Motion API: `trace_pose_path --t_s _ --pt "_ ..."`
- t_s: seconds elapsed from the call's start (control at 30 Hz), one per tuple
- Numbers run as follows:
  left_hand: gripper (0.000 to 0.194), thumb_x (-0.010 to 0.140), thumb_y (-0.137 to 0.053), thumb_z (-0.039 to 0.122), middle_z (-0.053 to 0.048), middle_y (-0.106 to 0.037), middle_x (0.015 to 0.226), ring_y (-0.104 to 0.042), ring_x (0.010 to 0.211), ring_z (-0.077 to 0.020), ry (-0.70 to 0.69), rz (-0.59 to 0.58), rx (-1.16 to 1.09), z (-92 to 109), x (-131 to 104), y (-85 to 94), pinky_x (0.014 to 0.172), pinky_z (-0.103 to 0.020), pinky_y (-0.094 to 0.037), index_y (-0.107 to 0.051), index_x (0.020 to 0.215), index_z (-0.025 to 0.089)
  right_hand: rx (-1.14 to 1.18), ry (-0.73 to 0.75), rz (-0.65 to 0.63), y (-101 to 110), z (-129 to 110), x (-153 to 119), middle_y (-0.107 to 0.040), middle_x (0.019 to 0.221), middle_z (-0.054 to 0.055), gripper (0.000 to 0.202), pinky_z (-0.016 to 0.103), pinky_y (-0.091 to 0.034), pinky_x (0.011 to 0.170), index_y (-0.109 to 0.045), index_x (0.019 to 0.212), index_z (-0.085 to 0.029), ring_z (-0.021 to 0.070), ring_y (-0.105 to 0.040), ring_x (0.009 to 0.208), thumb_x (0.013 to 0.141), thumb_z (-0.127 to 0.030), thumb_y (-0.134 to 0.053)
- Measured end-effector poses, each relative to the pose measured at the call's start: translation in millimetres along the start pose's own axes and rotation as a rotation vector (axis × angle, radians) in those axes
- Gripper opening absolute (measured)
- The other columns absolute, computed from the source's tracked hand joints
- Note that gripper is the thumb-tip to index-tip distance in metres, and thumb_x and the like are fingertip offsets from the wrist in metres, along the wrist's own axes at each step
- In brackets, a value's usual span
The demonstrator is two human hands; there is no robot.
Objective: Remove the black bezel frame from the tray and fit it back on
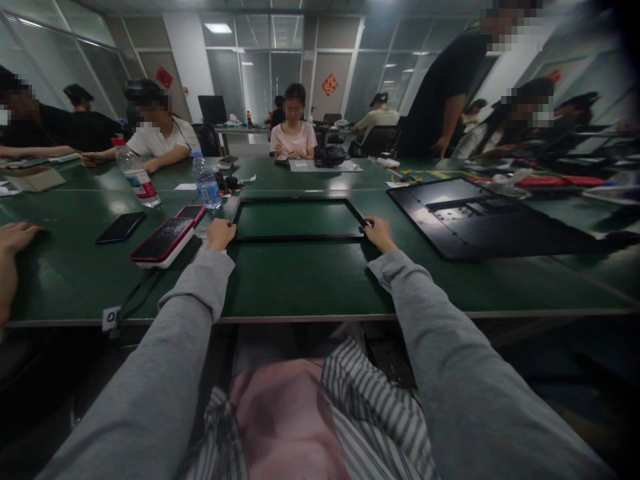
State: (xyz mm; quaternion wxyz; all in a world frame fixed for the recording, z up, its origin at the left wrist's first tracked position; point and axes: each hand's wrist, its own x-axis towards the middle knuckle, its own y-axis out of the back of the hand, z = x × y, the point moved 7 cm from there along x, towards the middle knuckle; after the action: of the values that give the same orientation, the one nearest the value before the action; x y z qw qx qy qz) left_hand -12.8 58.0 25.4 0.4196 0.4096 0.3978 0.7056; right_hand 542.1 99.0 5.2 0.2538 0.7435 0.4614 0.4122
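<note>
A thin black rectangular frame [300,238], with the green table [300,283] showing through its middle, is in front of me. My left hand [221,235] is closed on its left side, and my right hand [380,235] grips the right side. Whether the frame rests on the tabletop or is held just above it, I cannot tell. To the right lies a large dark flat panel [465,227], its back facing up, apart from my right hand. Left of my left hand is a red-edged phone [164,239] on a white block.
Two plastic bottles, one red-capped [137,175] and one blue-capped [206,181], stand beyond my left hand. Another phone [120,228] lies farther left. A co-worker's arm [15,243] rests at the left edge. Across the table sits a person in pink [293,139]; someone stands at the right.
</note>
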Motion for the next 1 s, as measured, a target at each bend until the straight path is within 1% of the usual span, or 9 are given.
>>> trace_pose_path --t_s 0.17,0.33,0.53,0.67,1.0 --pt "0.038 0.096 -0.054 0.039 -0.020 -0.074 0.119 -0.069 0.113 -0.0352 -0.020 -0.002 0.014 -1 3 -2.5 0.093 -0.042 -0.054 -0.080 0.113 0.018 -0.002 -0.012 -0.010 1 -2 -1 -0.069 0.123 0.015 0.045 0.052 -0.047 0.106 -0.072 0.123 -0.018 0.0331 -0.059 0.119 0.081 -0.018 -0.054" --pt "0.040 0.096 -0.054 0.039 -0.019 -0.073 0.123 -0.069 0.115 -0.0356 -0.014 -0.008 0.022 -1 4 -3.3 0.093 -0.042 -0.054 -0.079 0.118 0.017 -0.001 -0.015 -0.014 4 -6 -5 -0.069 0.123 0.016 0.046 0.051 -0.047 0.106 -0.072 0.123 -0.017 0.0342 -0.058 0.119 0.081 -0.018 -0.054" --pt "0.042 0.099 -0.050 0.041 -0.018 -0.073 0.123 -0.068 0.117 -0.0327 -0.018 -0.032 0.082 1 3 -2.6 0.095 -0.039 -0.054 -0.078 0.120 0.018 0.029 -0.001 0.018 8 -9 -8 -0.070 0.116 0.014 0.042 0.052 -0.047 0.104 -0.074 0.118 -0.020 0.0343 -0.058 0.116 0.080 -0.020 -0.056" --pt "0.044 0.099 -0.049 0.041 -0.017 -0.072 0.125 -0.068 0.117 -0.0318 -0.011 -0.040 0.111 1 3 -2.7 0.094 -0.038 -0.054 -0.076 0.123 0.017 0.001 0.004 0.018 4 -5 -4 -0.070 0.117 0.014 0.042 0.051 -0.048 0.104 -0.075 0.117 -0.019 0.0333 -0.059 0.115 0.080 -0.019 -0.054" --pt "0.042 0.099 -0.050 0.039 -0.017 -0.072 0.123 -0.067 0.117 -0.0316 -0.017 -0.035 0.107 3 0 0.2 0.095 -0.039 -0.053 -0.076 0.122 0.016 -0.043 0.043 0.029 -6 6 5 -0.071 0.117 0.014 0.043 0.051 -0.048 0.104 -0.076 0.117 -0.019 0.0327 -0.060 0.114 0.082 -0.018 -0.050"
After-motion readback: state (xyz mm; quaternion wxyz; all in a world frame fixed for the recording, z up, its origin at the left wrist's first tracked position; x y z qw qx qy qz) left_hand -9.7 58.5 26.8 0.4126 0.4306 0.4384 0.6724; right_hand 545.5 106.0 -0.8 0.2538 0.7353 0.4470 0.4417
